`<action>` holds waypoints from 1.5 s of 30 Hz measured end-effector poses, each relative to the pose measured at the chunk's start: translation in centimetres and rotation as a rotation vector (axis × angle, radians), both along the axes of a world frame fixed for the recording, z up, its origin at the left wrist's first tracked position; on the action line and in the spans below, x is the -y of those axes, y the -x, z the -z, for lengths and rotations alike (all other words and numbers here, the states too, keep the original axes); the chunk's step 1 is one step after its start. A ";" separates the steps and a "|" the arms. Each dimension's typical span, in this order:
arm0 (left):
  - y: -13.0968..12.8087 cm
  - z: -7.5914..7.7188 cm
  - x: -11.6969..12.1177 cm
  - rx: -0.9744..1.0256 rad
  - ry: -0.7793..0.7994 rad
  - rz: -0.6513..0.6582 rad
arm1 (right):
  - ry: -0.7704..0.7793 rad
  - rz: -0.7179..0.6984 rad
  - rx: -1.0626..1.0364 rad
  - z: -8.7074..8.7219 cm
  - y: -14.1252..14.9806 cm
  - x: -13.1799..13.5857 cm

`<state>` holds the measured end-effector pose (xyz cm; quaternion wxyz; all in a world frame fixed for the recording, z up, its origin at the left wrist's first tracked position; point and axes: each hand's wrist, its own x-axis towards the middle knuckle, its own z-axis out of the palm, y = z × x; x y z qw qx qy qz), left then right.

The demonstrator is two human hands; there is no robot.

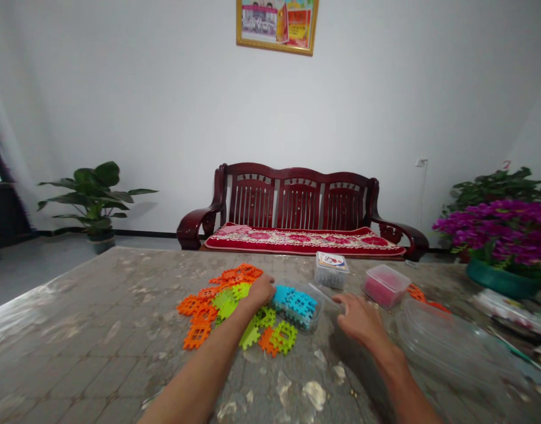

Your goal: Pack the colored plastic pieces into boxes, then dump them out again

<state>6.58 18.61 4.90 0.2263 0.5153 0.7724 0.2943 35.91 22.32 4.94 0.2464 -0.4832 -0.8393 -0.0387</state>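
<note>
My left hand reaches over a heap of orange and green toothed plastic tiles on the table, with its fingers curled at the rim of a clear box that holds blue tiles. What the fingers grip I cannot make out. My right hand rests on the table just right of that box, its fingers bent and touching the box's right edge.
A small clear box with a printed lid and a clear box of pink pieces stand further back. A large clear lid lies at the right, near a pot of purple flowers. A wooden bench stands beyond the table.
</note>
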 end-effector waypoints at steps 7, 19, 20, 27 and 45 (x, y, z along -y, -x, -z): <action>0.6 1.0 1.2 0.250 -0.052 -0.063 | 0.208 0.027 0.032 1.1 1.4 1.3; 1.8 2.0 2.8 0.213 -0.581 -0.122 | 0.587 -0.199 -0.580 3.8 6.8 -0.7; 1.7 2.2 2.7 0.195 -0.604 -0.120 | 0.618 -0.196 -0.597 4.0 7.3 -0.8; 2.5 2.9 2.3 0.093 -0.620 -0.048 | 0.403 -0.171 -0.487 5.1 7.8 -1.2; -2.9 4.5 13.0 -0.490 -0.773 0.268 | -0.120 -0.151 -0.524 4.8 6.8 -1.3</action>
